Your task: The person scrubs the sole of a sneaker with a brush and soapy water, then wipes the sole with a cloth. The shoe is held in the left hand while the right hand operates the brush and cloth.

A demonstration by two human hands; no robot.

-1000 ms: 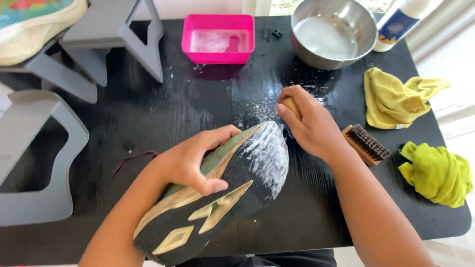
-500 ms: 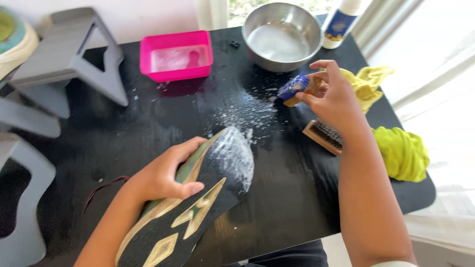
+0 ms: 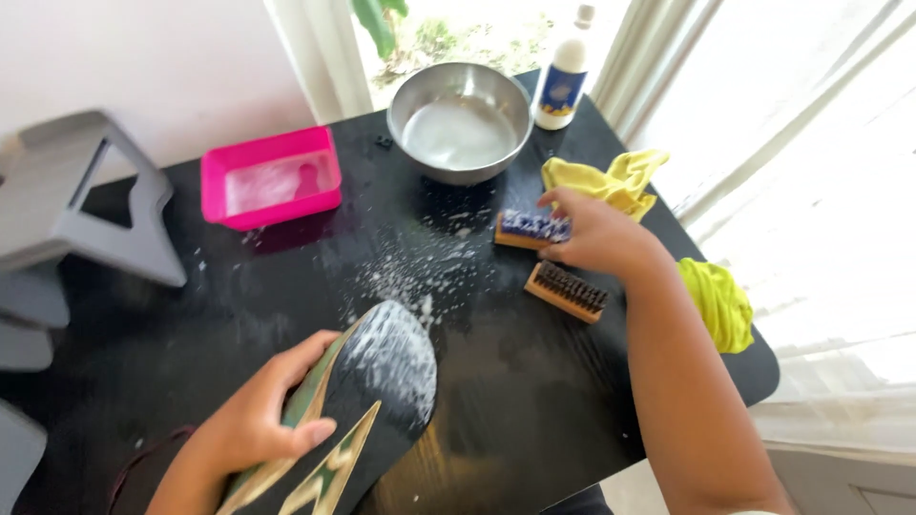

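Gripped in the left hand (image 3: 250,420), at the lower left of the frame, is a dark shoe (image 3: 358,410) turned sole-up. Its fingers are curled over the near edge and the thumb is pressed along the side. The sole is black with cream and green shapes, and its toe end is coated with white foam. The shoe is held over a black table (image 3: 534,401), on which white foam splashes are scattered toward the centre.

At the centre right, the right hand (image 3: 596,234) is laid on a purple-bristled brush (image 3: 530,229) with a wooden back, which lies on the table with its bristles up. The fingers are closed loosely around the brush's right end; whether it is truly gripped or only touched cannot be told. Just below that hand, a second wooden brush (image 3: 567,291) with dark bristles is seen lying apart from it.

A metal bowl (image 3: 460,119) holding cloudy liquid is placed at the upper centre, and a white bottle (image 3: 561,81) with a blue label stands just to its right. A pink tray (image 3: 271,179) is set toward the upper left. A yellow cloth (image 3: 611,181) is bunched behind the right hand, and a yellow-green cloth (image 3: 718,303) is draped at the table's right edge. Grey stands (image 3: 76,205) are seen at the far left.
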